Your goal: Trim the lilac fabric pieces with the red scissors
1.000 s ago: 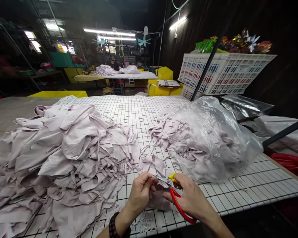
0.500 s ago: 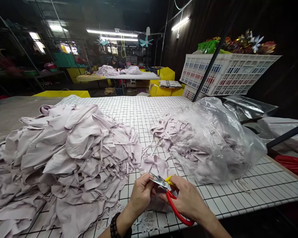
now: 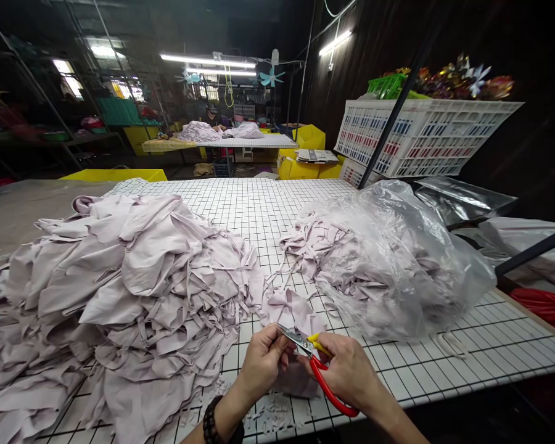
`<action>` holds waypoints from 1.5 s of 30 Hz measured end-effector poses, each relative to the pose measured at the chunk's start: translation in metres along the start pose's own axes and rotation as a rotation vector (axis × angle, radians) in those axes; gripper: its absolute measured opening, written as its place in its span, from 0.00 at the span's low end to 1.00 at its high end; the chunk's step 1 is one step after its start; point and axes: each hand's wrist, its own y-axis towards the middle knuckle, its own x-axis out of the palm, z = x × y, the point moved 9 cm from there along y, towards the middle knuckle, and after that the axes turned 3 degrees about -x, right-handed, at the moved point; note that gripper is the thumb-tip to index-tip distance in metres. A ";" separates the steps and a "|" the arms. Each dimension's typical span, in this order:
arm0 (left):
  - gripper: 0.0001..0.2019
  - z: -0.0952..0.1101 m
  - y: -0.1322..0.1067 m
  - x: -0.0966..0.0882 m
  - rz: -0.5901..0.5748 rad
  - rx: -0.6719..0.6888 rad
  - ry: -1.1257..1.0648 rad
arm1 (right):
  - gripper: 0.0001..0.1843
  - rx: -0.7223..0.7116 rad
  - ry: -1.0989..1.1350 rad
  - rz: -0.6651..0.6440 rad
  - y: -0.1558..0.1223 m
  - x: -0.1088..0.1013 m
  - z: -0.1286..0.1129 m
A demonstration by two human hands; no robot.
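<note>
Work at the near edge of the counter (image 3: 259, 203): the right hand (image 3: 351, 370) holds scissors (image 3: 311, 354) with red handles and a yellow band. Its fingers are wrapped round the handles; the blades point left and up, almost closed. Just beside it, the left hand (image 3: 261, 364) has its fingers pinching a small cloth piece (image 3: 298, 385), pale lilac. The blade tips meet the cloth at the left fingertips. The cloth piece hangs between both hands, just above the gridded counter top. Beaded bracelet (image 3: 211, 424) on the left wrist. Tiny snippets (image 3: 272, 418) litter the counter under the hands. Big cloth heap (image 3: 134, 277) of the same lilac fills the left side and reaches close to the left hand. Clear plastic bag (image 3: 411, 265), stuffed with more lilac cloth, lies to the right, mouth facing left. White crate (image 3: 420, 135) stands far right behind the bag. Far back, another person (image 3: 211, 114) sits at a separate table with similar cloth.
</note>
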 end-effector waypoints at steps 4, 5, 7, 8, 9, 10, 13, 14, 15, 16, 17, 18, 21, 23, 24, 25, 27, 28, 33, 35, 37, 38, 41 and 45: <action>0.17 -0.004 0.000 0.000 -0.015 -0.045 -0.057 | 0.21 0.016 0.113 -0.013 -0.001 0.001 0.009; 0.17 -0.004 -0.001 -0.001 -0.020 -0.053 -0.071 | 0.20 0.028 0.163 -0.017 0.002 -0.001 0.015; 0.16 -0.001 -0.005 -0.004 -0.024 -0.042 -0.083 | 0.16 0.059 0.274 -0.007 0.016 -0.005 0.032; 0.16 0.002 -0.007 -0.007 -0.021 -0.025 -0.077 | 0.13 0.070 0.322 0.005 0.027 -0.007 0.041; 0.16 0.004 -0.009 -0.010 -0.013 -0.004 -0.066 | 0.10 0.080 0.350 0.032 0.041 -0.009 0.050; 0.17 0.006 -0.012 -0.013 -0.002 0.014 -0.054 | 0.07 0.074 0.363 0.054 0.057 -0.010 0.057; 0.18 0.005 -0.019 -0.022 0.045 0.028 -0.052 | 0.06 -0.009 0.376 0.013 0.111 0.009 0.057; 0.18 0.004 -0.021 -0.026 0.065 0.023 -0.061 | 0.07 -0.041 0.390 -0.027 0.127 0.020 0.052; 0.18 0.004 -0.023 -0.031 0.081 0.018 -0.070 | 0.06 -0.073 0.406 -0.075 0.140 0.033 0.046; 0.18 0.004 -0.024 -0.036 0.097 0.015 -0.073 | 0.05 -0.100 0.423 -0.124 0.150 0.045 0.039; 0.18 0.006 -0.025 -0.042 0.112 0.020 -0.067 | 0.05 -0.125 0.440 -0.168 0.158 0.055 0.033; 0.17 0.011 -0.025 -0.050 0.130 0.037 -0.050 | 0.05 -0.144 0.456 -0.203 0.162 0.063 0.028; 0.14 0.044 -0.021 -0.082 0.208 0.144 0.047 | 0.09 -0.170 0.503 -0.238 0.164 0.064 0.024; 0.12 0.082 -0.014 -0.104 0.271 0.264 0.130 | 0.11 -0.160 0.539 -0.213 0.159 0.048 0.031; 0.11 0.104 -0.008 -0.113 0.299 0.333 0.181 | 0.12 -0.146 0.556 -0.191 0.155 0.037 0.037; 0.11 0.126 0.001 -0.120 0.325 0.398 0.247 | 0.12 -0.128 0.573 -0.167 0.151 0.025 0.044; 0.10 0.169 0.026 -0.122 0.348 0.506 0.427 | 0.13 -0.090 0.603 -0.121 0.137 0.002 0.056; 0.10 0.185 0.043 -0.117 0.336 0.532 0.544 | 0.13 -0.075 0.615 -0.104 0.129 -0.008 0.059; 0.09 0.192 0.134 -0.070 0.161 0.398 0.948 | 0.10 0.015 0.662 -0.022 0.074 -0.032 0.056; 0.07 0.171 0.143 -0.055 0.149 0.333 0.950 | 0.08 0.071 0.589 0.062 0.053 -0.034 0.054; 0.08 0.141 0.129 -0.041 0.170 0.293 0.952 | 0.07 0.123 0.492 0.119 0.035 -0.031 0.052; 0.07 0.122 0.115 -0.033 0.173 0.269 0.936 | 0.07 0.144 0.460 0.130 0.028 -0.027 0.051; 0.17 0.036 0.058 -0.005 0.003 -0.006 0.651 | 0.07 0.219 0.430 0.139 0.012 -0.014 0.051; 0.25 -0.076 -0.022 0.048 -0.262 -0.622 -0.328 | 0.11 0.330 0.542 0.037 -0.004 0.010 0.054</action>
